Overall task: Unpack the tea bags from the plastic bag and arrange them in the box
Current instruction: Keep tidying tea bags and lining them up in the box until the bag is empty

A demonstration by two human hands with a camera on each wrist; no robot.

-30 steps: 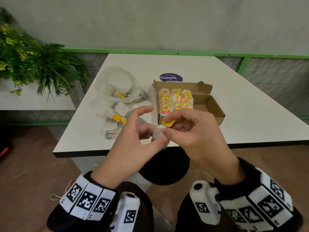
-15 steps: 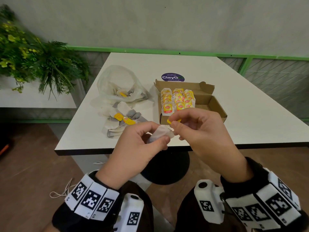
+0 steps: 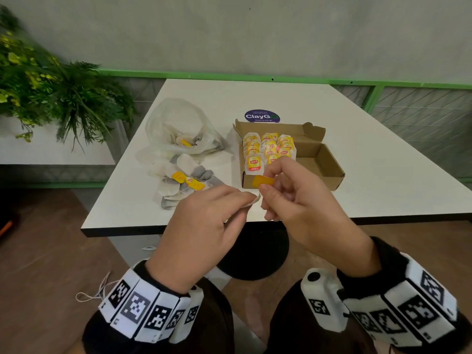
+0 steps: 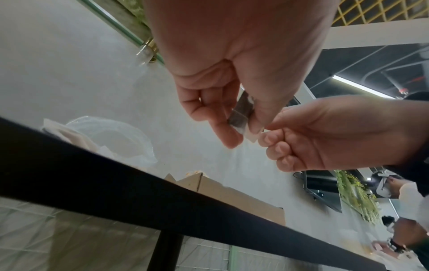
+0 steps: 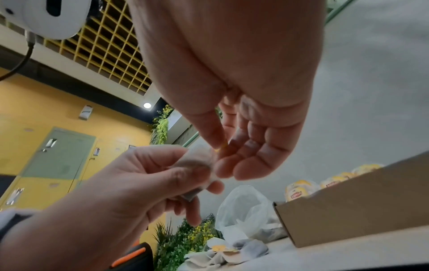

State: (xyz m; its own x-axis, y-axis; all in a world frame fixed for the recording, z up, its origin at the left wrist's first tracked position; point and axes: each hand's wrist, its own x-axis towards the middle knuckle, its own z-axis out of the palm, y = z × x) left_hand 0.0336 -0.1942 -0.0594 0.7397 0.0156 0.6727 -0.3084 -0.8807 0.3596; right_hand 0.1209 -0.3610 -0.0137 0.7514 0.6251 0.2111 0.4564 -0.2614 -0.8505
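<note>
Both hands are working just off the table's (image 3: 122, 221) near edge, with the cardboard box (image 3: 320, 159) right half lying open beyond: left hand (image 3: 201, 226) fingers pinching the tea bag (image 4: 241, 111), right hand (image 3: 298, 203) fingers pinching its yellow tag (image 3: 263, 181), loose tea bags (image 3: 182, 181) lying beside the plastic bag (image 3: 176, 123).

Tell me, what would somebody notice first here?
Probably the two hands in front of the table: the left hand pinches a tea bag while the right hand pinches its yellow tag. Behind them sits a cardboard box with rows of yellow-labelled tea bags.
</note>
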